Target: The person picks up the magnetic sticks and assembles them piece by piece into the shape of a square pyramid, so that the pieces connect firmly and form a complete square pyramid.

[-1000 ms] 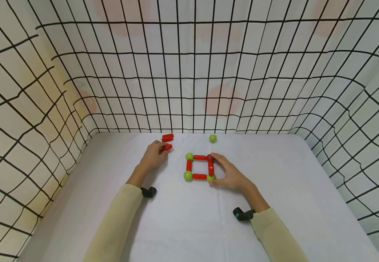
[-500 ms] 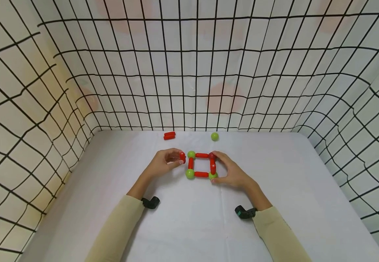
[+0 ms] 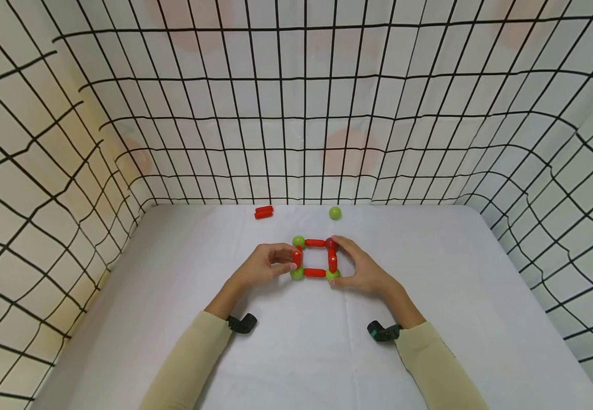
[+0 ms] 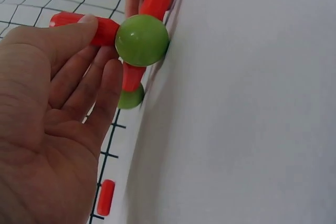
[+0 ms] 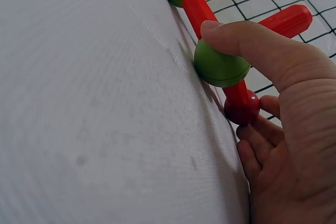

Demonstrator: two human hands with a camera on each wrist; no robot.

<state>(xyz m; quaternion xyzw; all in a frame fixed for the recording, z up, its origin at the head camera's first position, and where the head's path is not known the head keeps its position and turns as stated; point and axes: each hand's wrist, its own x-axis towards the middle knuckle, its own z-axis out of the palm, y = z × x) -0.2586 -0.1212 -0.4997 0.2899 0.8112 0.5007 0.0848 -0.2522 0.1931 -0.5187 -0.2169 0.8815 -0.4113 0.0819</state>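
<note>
Head view: a square frame (image 3: 314, 273) of red rods and balls lies midway between the worktop's (image 3: 296, 353) side edges, grasped by the right hand (image 3: 362, 270); two loose rods (image 3: 263, 212) and a loose green ball (image 3: 334, 212) lie by the far edge. Left wrist view: the left hand's (image 4: 63, 98) grip pinches a single rod (image 4: 107, 31) against a corner ball (image 4: 142, 40). Right wrist view: the thumb (image 5: 247, 40) presses the near-right ball (image 5: 220, 66).
</note>
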